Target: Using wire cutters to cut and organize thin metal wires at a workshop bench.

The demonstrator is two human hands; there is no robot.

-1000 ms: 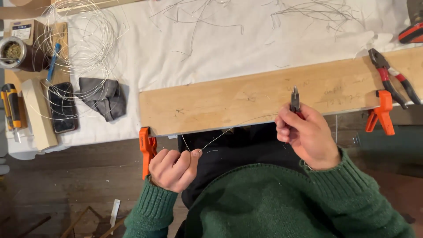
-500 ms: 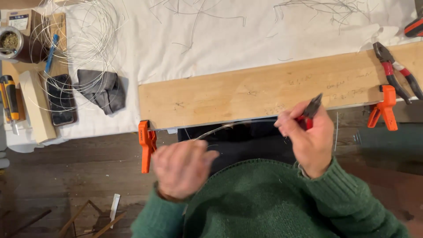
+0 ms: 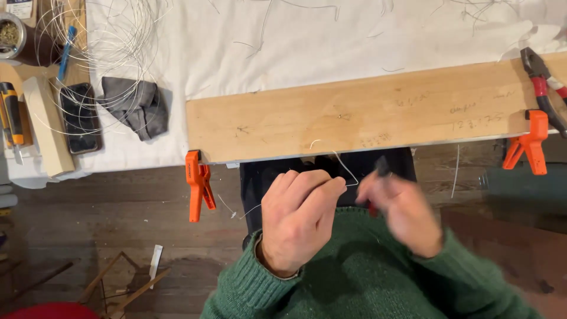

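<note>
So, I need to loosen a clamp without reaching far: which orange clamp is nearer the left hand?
The orange clamp at the plank's left end, hanging below its corner just left of the left hand. The other orange clamp sits at the far right end, by the pliers.

My left hand [image 3: 298, 220] sits in front of my chest, back of the hand facing up, fingers curled in and thumb and forefinger pinched together at the tip. My right hand [image 3: 400, 211] is just beside it, blurred, fingers folded into a loose fist. Both wrists come out of green knitted sleeve cuffs, forearms angled inward so the two hands nearly meet at my midline.
</note>
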